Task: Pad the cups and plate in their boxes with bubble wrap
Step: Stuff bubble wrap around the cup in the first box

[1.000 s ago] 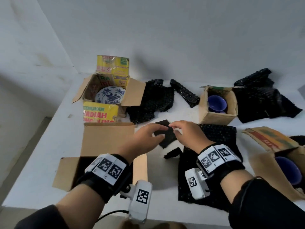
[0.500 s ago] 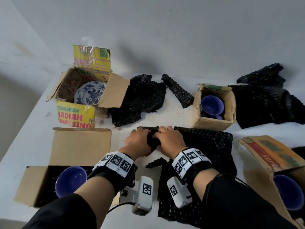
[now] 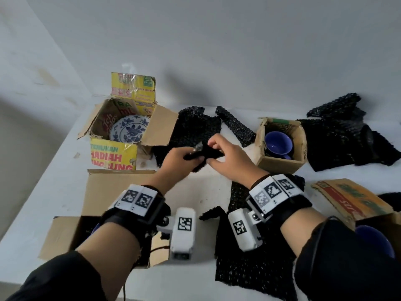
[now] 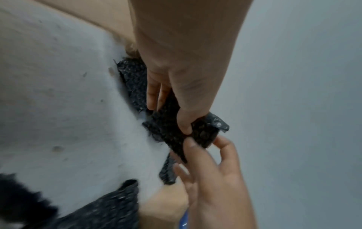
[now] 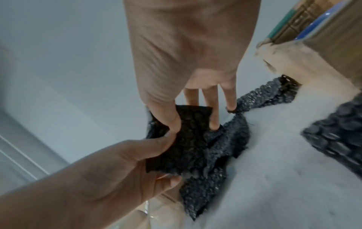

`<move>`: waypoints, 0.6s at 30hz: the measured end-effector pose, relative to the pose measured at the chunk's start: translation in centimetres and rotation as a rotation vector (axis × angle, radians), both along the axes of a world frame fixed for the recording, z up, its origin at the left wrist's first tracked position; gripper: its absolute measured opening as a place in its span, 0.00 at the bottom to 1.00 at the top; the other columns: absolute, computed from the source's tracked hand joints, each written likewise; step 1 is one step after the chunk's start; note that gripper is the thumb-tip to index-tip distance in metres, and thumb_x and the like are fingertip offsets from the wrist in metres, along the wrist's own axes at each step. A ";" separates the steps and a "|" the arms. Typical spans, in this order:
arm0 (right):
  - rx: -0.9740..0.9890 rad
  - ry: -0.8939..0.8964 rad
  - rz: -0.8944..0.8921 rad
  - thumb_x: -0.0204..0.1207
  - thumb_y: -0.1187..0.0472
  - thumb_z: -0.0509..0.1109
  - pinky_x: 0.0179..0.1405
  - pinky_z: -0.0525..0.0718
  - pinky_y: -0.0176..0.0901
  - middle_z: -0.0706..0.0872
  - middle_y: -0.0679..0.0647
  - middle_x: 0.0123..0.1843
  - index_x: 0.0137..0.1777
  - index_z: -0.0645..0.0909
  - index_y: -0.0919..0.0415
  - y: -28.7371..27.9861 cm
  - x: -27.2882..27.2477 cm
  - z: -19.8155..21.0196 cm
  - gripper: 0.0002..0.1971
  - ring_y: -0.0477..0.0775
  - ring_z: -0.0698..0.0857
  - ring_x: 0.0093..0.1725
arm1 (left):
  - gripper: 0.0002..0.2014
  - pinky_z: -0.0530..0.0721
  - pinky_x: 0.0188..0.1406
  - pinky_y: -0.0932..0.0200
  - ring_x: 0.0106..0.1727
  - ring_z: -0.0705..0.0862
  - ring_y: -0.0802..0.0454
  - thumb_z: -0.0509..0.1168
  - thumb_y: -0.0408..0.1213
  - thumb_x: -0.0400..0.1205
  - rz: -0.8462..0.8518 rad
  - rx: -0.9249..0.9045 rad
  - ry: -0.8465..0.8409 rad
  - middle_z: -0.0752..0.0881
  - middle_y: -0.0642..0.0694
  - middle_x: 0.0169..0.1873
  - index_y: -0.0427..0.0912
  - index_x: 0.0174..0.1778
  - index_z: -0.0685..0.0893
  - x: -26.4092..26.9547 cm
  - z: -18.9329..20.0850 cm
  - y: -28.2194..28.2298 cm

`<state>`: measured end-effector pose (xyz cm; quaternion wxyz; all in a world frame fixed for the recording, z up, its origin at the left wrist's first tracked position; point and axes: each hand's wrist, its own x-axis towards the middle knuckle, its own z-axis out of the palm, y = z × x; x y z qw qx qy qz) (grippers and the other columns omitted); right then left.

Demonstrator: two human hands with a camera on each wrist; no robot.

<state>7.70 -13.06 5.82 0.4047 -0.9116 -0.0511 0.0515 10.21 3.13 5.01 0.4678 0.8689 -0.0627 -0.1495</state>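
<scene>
Item, nearest, 7 o'clock: my open carton on the counter; its contents are hidden under my left wrist.

Item, 5 o'clock: flat black bubble-wrap sheet, lying on the counter.

Item, centre: small bubble-wrap piece, lifted clear of the counter. My left hand pinches one end with thumb and fingers; my right hand pinches the other. Both grips are clamped on it. Judged featherlight, limp and crushable; best held by the edges and folded, not squeezed.

Item, 1 o'clock: small box with blue cup, fragile.

Item, 11 o'clock: yellow box holding the patterned plate, unpadded, brittle.
</scene>
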 end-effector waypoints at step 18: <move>0.083 0.004 0.225 0.72 0.72 0.64 0.45 0.74 0.24 0.87 0.51 0.47 0.47 0.90 0.59 18.3 -4.1 0.7 0.14 0.44 0.81 0.44 | 0.11 0.81 0.49 0.56 0.42 0.84 0.53 0.76 0.33 0.71 0.102 0.148 -0.032 0.88 0.51 0.40 0.57 0.32 0.86 -7.2 1.5 22.1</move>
